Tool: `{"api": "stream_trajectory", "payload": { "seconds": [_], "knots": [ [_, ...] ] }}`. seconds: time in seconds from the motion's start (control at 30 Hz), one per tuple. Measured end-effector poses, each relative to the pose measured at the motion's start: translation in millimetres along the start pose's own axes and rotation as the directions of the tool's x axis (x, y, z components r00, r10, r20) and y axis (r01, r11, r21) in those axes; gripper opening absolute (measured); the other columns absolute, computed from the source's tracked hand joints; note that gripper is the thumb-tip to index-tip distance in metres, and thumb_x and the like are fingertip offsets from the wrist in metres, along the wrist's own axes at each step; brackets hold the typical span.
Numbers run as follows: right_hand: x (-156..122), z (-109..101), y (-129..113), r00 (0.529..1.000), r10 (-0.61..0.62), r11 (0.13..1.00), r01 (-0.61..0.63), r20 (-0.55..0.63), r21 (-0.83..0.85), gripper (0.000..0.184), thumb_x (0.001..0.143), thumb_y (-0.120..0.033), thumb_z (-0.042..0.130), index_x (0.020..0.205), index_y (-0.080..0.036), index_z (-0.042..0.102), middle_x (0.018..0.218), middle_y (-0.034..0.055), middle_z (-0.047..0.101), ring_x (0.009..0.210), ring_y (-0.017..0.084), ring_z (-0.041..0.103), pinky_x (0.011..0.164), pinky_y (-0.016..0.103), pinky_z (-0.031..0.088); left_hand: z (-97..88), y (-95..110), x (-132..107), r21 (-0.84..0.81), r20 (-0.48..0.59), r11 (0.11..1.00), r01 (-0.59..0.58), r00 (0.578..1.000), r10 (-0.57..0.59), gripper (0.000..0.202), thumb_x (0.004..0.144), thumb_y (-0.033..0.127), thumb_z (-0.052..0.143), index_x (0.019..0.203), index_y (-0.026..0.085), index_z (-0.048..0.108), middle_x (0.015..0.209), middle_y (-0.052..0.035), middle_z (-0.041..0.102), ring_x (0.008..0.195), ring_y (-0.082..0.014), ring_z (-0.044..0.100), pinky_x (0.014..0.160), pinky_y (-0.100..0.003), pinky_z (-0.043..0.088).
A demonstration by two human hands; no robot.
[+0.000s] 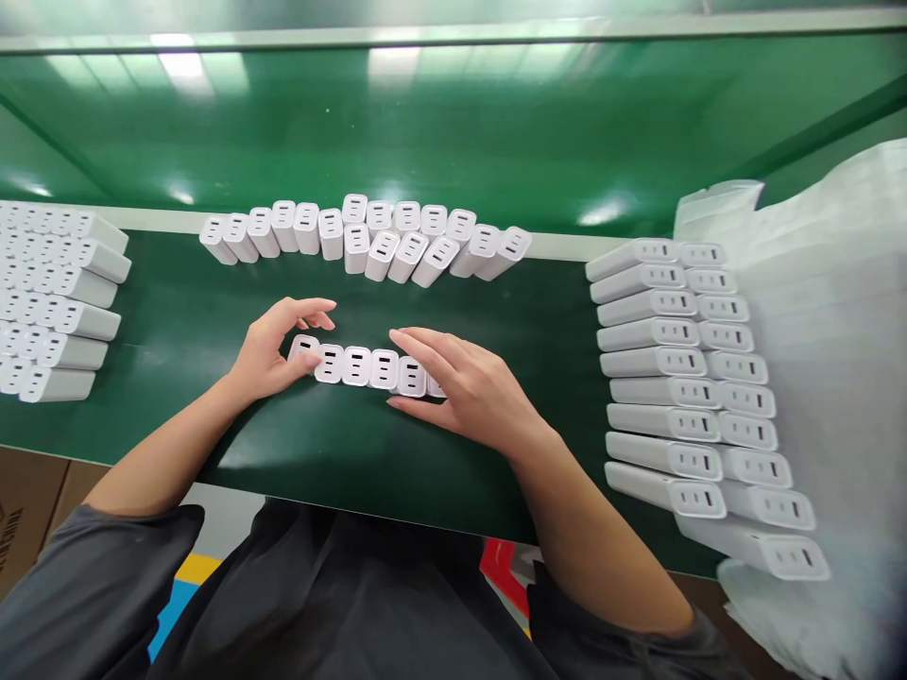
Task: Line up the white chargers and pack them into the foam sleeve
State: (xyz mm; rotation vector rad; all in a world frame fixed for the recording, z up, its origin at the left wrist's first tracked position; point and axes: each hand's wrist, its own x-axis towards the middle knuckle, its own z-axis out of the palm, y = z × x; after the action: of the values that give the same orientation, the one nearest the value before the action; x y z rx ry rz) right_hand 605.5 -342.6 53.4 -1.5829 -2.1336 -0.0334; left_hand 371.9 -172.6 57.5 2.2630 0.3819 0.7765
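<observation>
A short row of white charger blocks (356,366) stands on the green table before me, slotted ends facing up. At the row's left end is my left hand (273,349), its thumb over the edge of the end charger (304,346) and its fingers stretched out beyond it, apart. My right hand (468,382) curves around the right end, fingers along the far side and thumb along the near side. It partly covers the last chargers (412,377); the fingers are spread, and contact within the palm is hidden.
Farther back, a curved line of white chargers (331,234) stands near the green back wall (453,132), doubled in its middle. Several rows of chargers (71,316) fill the left side. Two columns of chargers (652,364) lie at right beside translucent plastic wrap (836,312).
</observation>
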Motion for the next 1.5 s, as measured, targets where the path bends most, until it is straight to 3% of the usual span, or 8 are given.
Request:
{"api": "stream_trajectory", "payload": {
  "seconds": [0.13, 0.27, 0.53, 0.7, 0.83, 1.2, 1.4, 1.5],
  "knots": [
    [0, -2, 1, 1.000, 0.010, 1.000, -0.010, 0.012, -0.002, 0.065, 0.094, -0.050, 0.060, 0.146, -0.016, 0.041, 0.133, 0.0145, 0.063, 0.108, 0.026, 0.068, 0.087, 0.038, 0.057, 1.6, 2, 2, 0.208, 0.102, 0.960, -0.189, 0.980, 0.171, 0.073, 0.076, 0.065, 0.074, 0.132, 0.022, 0.053, 0.111, -0.0094, 0.071, 0.098, -0.0253, 0.067, 0.084, -0.039, 0.054],
    [-1, -7, 3, 1.000, 0.018, 1.000, -0.018, 0.023, 0.002, 0.069, 0.093, -0.054, 0.060, 0.147, -0.016, 0.040, 0.133, 0.0142, 0.063, 0.109, 0.026, 0.067, 0.086, 0.037, 0.057, 2.6, 4, 2, 0.245, 0.154, 0.929, -0.279, 0.957, 0.246, 0.076, 0.071, 0.059, 0.081, 0.130, 0.022, 0.049, 0.114, -0.0109, 0.070, 0.101, -0.0267, 0.067, 0.085, -0.040, 0.055],
    [-1, -8, 4, 0.998, 0.047, 0.999, -0.047, 0.044, -0.005, 0.070, 0.094, -0.055, 0.058, 0.148, -0.016, 0.040, 0.131, 0.0142, 0.064, 0.108, 0.026, 0.067, 0.085, 0.037, 0.057, 3.3, -1, 0, 0.258, 0.179, 0.925, -0.280, 0.954, 0.239, 0.069, 0.074, 0.057, 0.079, 0.126, 0.022, 0.049, 0.111, -0.0100, 0.071, 0.097, -0.0252, 0.070, 0.082, -0.037, 0.055],
    [-1, -3, 4, 0.998, 0.015, 1.000, -0.013, 0.055, -0.023, 0.051, 0.097, -0.049, 0.056, 0.135, -0.015, 0.056, 0.121, 0.0123, 0.068, 0.092, 0.022, 0.066, 0.077, 0.034, 0.055, 4.6, -4, -2, 0.271, 0.210, 0.933, -0.237, 0.960, 0.183, 0.060, 0.079, 0.058, 0.075, 0.122, 0.022, 0.053, 0.108, -0.0083, 0.073, 0.092, -0.0224, 0.069, 0.080, -0.034, 0.052],
    [0, -1, 3, 0.999, 0.003, 1.000, -0.003, 0.046, 0.000, 0.046, 0.097, -0.046, 0.057, 0.130, -0.014, 0.060, 0.114, 0.0112, 0.071, 0.087, 0.020, 0.064, 0.074, 0.032, 0.054, 5.8, -3, -2, 0.301, 0.221, 0.926, -0.227, 0.962, 0.164, 0.055, 0.083, 0.061, 0.069, 0.118, 0.021, 0.055, 0.101, -0.0056, 0.073, 0.083, -0.0190, 0.067, 0.075, -0.031, 0.049],
    [3, 7, 1, 0.996, -0.089, 0.996, 0.088, -0.014, -0.019, 0.043, 0.095, -0.037, 0.061, 0.132, -0.014, 0.058, 0.106, 0.0086, 0.073, 0.085, 0.021, 0.066, 0.077, 0.034, 0.056, 10.5, 4, -6, 0.487, 0.269, 0.772, -0.408, 0.911, 0.312, 0.052, 0.093, 0.062, 0.054, 0.119, 0.018, 0.063, 0.103, -0.0075, 0.074, 0.083, -0.0177, 0.067, 0.069, -0.031, 0.041],
    [5, 8, 0, 0.992, -0.127, 0.989, 0.126, -0.012, -0.074, 0.047, 0.098, -0.043, 0.054, 0.138, -0.018, 0.053, 0.109, 0.0084, 0.072, 0.087, 0.023, 0.070, 0.076, 0.035, 0.056, 13.5, -1, -11, 0.488, 0.357, 0.790, -0.370, 0.911, 0.206, 0.053, 0.098, 0.061, 0.044, 0.125, 0.019, 0.065, 0.111, -0.0097, 0.072, 0.090, -0.0170, 0.066, 0.071, -0.029, 0.042],
    [6, 7, -6, 0.991, -0.132, 0.988, 0.130, -0.015, -0.080, 0.056, 0.098, -0.047, 0.052, 0.146, -0.020, 0.045, 0.120, 0.0110, 0.068, 0.098, 0.026, 0.069, 0.081, 0.037, 0.057, 14.4, -1, -13, 0.445, 0.335, 0.839, -0.313, 0.927, 0.169, 0.066, 0.094, 0.069, 0.045, 0.132, 0.017, 0.061, 0.115, -0.0121, 0.071, 0.095, -0.0197, 0.066, 0.075, -0.030, 0.045]
  ]
}}
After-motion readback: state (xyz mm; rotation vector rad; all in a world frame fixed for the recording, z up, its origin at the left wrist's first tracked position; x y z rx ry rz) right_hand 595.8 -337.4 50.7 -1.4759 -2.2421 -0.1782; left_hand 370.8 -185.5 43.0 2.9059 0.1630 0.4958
